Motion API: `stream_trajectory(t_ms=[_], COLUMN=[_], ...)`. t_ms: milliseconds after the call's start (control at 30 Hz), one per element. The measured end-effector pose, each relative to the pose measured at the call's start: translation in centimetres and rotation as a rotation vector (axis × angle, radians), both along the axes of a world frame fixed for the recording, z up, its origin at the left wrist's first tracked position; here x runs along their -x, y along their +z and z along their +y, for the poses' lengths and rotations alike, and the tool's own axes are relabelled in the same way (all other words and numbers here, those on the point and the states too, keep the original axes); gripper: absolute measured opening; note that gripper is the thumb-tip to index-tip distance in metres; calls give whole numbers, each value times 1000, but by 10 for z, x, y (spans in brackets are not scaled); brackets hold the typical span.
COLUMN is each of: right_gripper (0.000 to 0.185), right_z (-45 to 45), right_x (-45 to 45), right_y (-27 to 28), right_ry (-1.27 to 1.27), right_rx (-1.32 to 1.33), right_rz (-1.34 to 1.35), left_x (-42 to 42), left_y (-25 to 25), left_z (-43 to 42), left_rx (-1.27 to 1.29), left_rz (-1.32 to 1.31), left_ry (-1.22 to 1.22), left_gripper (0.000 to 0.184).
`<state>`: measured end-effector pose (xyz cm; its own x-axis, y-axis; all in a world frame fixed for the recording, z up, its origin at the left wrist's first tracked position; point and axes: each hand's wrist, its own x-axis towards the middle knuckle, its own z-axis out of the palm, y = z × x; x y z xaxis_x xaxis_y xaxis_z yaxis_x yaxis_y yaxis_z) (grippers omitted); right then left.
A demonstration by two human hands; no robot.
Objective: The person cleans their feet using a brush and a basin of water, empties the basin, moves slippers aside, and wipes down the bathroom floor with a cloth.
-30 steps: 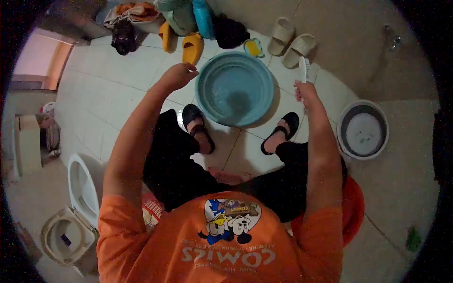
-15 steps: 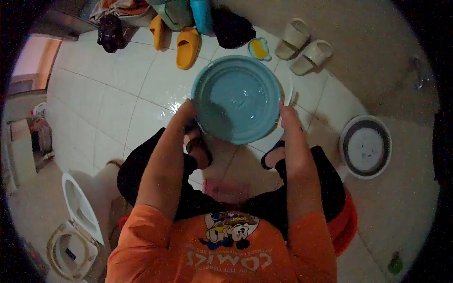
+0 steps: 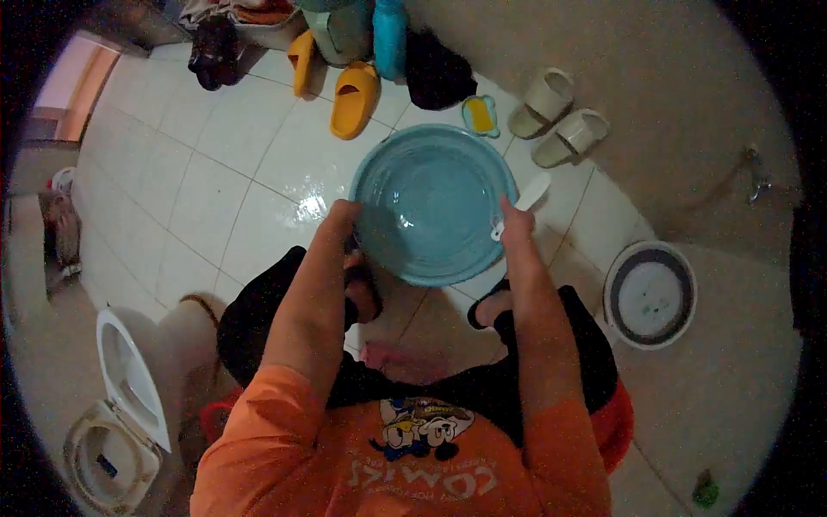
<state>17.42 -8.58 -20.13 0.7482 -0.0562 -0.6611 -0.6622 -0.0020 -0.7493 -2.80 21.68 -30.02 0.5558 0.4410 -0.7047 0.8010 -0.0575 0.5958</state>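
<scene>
A round blue plastic basin [image 3: 435, 267] stands between my feet, with shiny, wet-looking glints inside it. My left hand [image 3: 345, 220] is closed on its left rim, and my right hand [image 3: 517, 222] grips the right rim with the thumb over the edge. A white long-handled tool [image 3: 534, 191], perhaps a brush, passes by my right hand, its holed end lapping over the basin's rim. Whether that hand also holds the tool I cannot tell. The fingers under the rim are hidden on both sides.
Yellow slippers [image 3: 354, 101], beige slippers [image 3: 575, 138], a black bundle [image 3: 438, 71] and a yellow-and-blue soap dish [image 3: 481, 115] lie beyond the basin. A grey-white basin [image 3: 650, 295] sits right, a toilet seat [image 3: 112, 452] lower left. The floor tiles [image 3: 284, 185] look wet.
The whole view has shifted, so the basin and floor items sit lower. More of the white tool shows by my right hand, its holed end now over the rim. Both hands still grip the basin.
</scene>
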Motion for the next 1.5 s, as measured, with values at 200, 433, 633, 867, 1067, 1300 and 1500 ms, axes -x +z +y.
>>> stream_trajectory(t_ms=[200, 433, 633, 867, 1067, 1300, 1500], right_gripper=[46, 35, 32, 40, 35, 39, 40], right_z=[-10, 14, 42, 93, 109, 142, 105], right_x=[-9, -21, -41, -58, -43, -58, -52], right_y=[-46, -16, 70, 105, 99, 45, -6], right_ry=[123, 272, 399, 509, 472, 641, 816], right_rx=[429, 356, 438, 451, 227, 109, 130], right_rz=[-128, -256, -437, -553, -486, -347, -450], left_x=[7, 32, 45, 43, 42, 62, 91], left_y=[9, 94, 66, 200, 245, 152, 86], left_z=[10, 40, 49, 47, 48, 104, 76], left_rx=[111, 155, -599, -87, -29, 3, -206], left_rz=[154, 13, -1, -20, -179, -278, -365], left_ry=[318, 138, -1063, -224, 152, 306, 271], left_gripper=[30, 20, 14, 11, 15, 42, 36])
